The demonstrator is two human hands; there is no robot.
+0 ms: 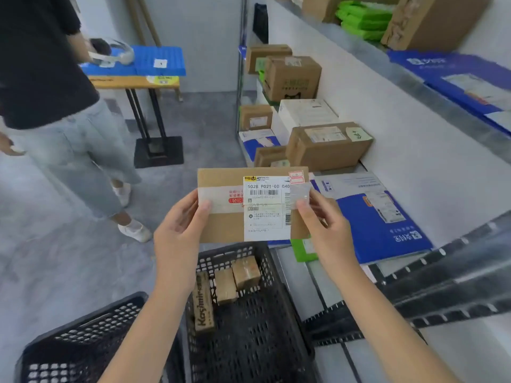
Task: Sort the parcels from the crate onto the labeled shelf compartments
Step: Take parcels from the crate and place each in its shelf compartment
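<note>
Room: you stand on a grey floor (69,258) with the metal shelf unit (456,283) running up the right of the frame; another person (55,92) stands at upper left.
Step in hand: you look to be reading the address before choosing a compartment.
Parcel: the flat brown cardboard parcel (221,225) is held up mid-frame, above the crate, clear of the shelf, its white shipping label (266,208) facing you.
Left hand: your left hand (179,228) pinches the parcel's left edge, thumb on the front.
Right hand: your right hand (329,228) pinches the right edge, thumb on the taped corner of the label.
Next move: match the code on top of the label to a compartment mark; no shelf mark is legible from here, so you will probably need to look along the shelf first. Then carry the parcel right and lay it flat.
Black crate (272,275): at lower centre, it holds a long box lettered Kasjmir (203,302) and two small brown boxes (225,286), (246,272).
Second crate (83,335): lower left; its contents are hidden.
Near shelf bay: blue mailers (381,219) lie flat just right of the parcel.
Farther bay: stacked cardboard boxes (329,146) sit at centre right.
</note>
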